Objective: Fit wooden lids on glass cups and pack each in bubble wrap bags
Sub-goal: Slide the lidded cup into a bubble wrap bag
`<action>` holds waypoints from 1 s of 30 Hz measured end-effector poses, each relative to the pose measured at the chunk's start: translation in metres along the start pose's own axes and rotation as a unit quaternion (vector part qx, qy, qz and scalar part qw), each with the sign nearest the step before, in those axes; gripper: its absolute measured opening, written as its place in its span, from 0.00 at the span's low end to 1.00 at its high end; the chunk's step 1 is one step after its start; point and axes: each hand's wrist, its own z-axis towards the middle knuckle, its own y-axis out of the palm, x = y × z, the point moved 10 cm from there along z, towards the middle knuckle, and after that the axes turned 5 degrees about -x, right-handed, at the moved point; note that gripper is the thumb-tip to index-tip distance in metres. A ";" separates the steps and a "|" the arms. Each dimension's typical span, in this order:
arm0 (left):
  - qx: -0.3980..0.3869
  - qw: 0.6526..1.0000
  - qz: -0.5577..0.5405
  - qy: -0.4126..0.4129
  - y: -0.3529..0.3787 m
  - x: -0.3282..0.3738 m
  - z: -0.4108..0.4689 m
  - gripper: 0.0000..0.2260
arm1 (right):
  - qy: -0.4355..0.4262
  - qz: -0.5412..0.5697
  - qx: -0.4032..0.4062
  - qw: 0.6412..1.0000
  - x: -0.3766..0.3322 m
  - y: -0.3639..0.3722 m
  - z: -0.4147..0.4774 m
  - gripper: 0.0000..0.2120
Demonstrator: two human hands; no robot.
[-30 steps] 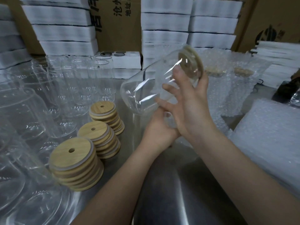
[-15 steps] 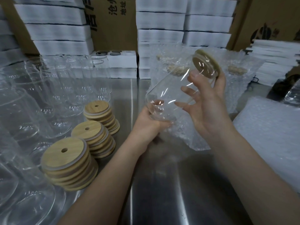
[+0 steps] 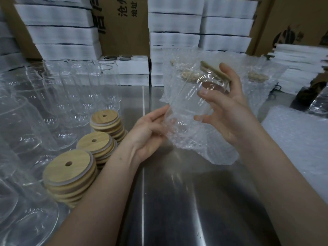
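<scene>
My right hand (image 3: 229, 105) grips a clear glass cup (image 3: 188, 103) near its top, fingers curled round the glass and the wooden lid (image 3: 212, 71) fitted on it. The cup stands nearly upright above the steel table, its base sunk into a bubble wrap bag (image 3: 198, 144). My left hand (image 3: 149, 132) pinches the bag's edge at the cup's lower left. Three stacks of wooden lids (image 3: 71, 173) with centre holes sit at the left front. Several bare glass cups (image 3: 58, 96) crowd the left side.
Packed cups in bubble wrap (image 3: 255, 80) lie behind my right hand. A pile of bubble wrap bags (image 3: 298, 137) fills the right. White foam trays (image 3: 174, 23) and cardboard boxes (image 3: 122, 23) line the back. The steel table (image 3: 177, 201) stretches toward me.
The lidded cup has swung from lying tilted to nearly upright and shifted right. My left hand has left the cup's base and taken the bag's edge; the base now sits in the bag.
</scene>
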 end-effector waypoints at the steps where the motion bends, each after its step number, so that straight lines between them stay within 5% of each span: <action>1: 0.013 1.000 0.003 0.004 -0.003 0.002 0.000 0.33 | -0.005 -0.025 0.001 1.000 -0.001 0.000 0.000 0.36; 8: 0.093 0.989 0.076 0.088 -0.011 0.015 -0.005 0.22 | -0.091 -0.172 0.030 0.980 -0.016 0.001 -0.006 0.35; 15: 0.110 0.985 -0.006 0.132 -0.017 0.020 -0.006 0.09 | -0.153 -0.199 0.101 0.963 -0.026 -0.006 -0.012 0.31; 21: 0.032 0.955 0.280 0.091 0.014 0.001 -0.007 0.40 | -0.181 -0.203 0.140 0.952 -0.030 -0.011 -0.018 0.31; 30: 0.100 0.917 0.333 0.198 0.012 0.017 -0.016 0.32 | -0.187 -0.214 0.168 0.944 -0.033 -0.016 -0.021 0.31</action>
